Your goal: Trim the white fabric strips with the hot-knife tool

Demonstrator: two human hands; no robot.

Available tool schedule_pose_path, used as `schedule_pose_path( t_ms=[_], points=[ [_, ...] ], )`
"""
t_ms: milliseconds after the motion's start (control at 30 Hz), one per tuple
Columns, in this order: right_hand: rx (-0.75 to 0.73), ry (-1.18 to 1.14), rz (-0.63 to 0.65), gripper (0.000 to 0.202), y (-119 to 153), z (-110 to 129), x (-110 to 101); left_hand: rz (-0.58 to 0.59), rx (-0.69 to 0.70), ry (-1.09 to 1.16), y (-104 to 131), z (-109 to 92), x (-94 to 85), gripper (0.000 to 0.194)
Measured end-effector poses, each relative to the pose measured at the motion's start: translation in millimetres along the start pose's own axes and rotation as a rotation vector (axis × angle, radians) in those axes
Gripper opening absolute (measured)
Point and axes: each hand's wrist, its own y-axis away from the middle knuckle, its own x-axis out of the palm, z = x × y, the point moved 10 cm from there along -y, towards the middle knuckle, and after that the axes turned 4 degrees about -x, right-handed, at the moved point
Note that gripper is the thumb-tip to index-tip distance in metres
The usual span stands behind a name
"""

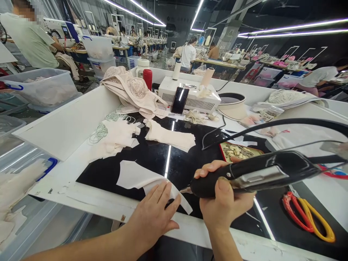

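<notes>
In my right hand (224, 203) is a black corded handheld tool (252, 170) with a silver lever along its side. Its narrow metal tip points left, at the edge of a pale fabric piece (133, 174). My left hand (156, 212) lies flat on that piece with the fingers stretched out, close to the tip. The fabric is spread on a glossy black board (108, 177). Behind it are a stack of cream fabric pieces (171, 136) and a loose pile of similar pieces (115, 136). Scissors (307, 217) with red and orange handles lie to the right.
A white box-shaped machine (190, 92) stands at the back, a phone (179, 100) leaning on it. A small tray (240, 150) holds little pale parts. The tool's thick cable (285, 123) arches over the right side. Beige bras (127, 85) are heaped back left; plastic bins (43, 85) stand beyond.
</notes>
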Motion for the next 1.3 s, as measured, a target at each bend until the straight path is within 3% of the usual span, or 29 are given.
schedule_pose_path(
  t_ms=[667,900,1300],
  points=[
    [0.025,0.004,0.069,0.035,0,-20,15,-0.023,0.048,0.078,-2,4,0.5,0.092],
    [0.022,0.011,0.078,0.036,1,-19,17,-0.005,0.004,0.130,-3,15,-2.2,0.090],
    [0.005,-0.058,0.095,0.038,-2,-27,29,0.030,-0.013,0.155,-2,16,0.9,0.090]
  ],
)
